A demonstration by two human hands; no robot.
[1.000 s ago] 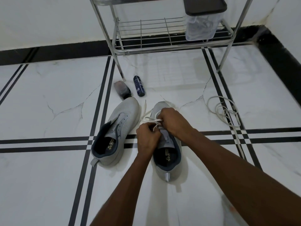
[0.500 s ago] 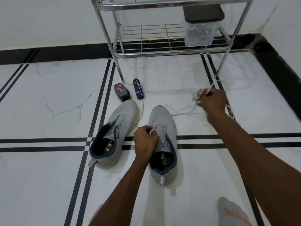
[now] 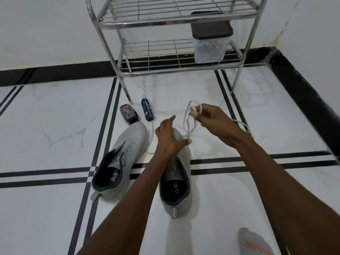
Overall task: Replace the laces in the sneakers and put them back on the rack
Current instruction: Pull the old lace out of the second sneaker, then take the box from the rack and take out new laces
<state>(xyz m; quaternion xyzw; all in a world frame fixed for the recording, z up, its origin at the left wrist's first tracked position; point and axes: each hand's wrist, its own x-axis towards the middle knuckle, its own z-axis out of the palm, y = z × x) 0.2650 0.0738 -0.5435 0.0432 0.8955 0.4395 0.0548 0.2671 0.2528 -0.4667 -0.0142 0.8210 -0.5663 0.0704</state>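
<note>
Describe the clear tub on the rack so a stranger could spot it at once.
Find the steel rack against the wall. On its lowest shelf, at the right end, stands a clear plastic tub with a dark lid. It is the only thing on the rack.

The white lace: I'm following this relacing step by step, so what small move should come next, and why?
Probably bring the white lace end down to the toe-end eyelets of the right-hand sneaker. The right hand holds it looped over a finger above the floor, the left hand is open on the toe, and no lace shows in the visible eyelets.
</note>
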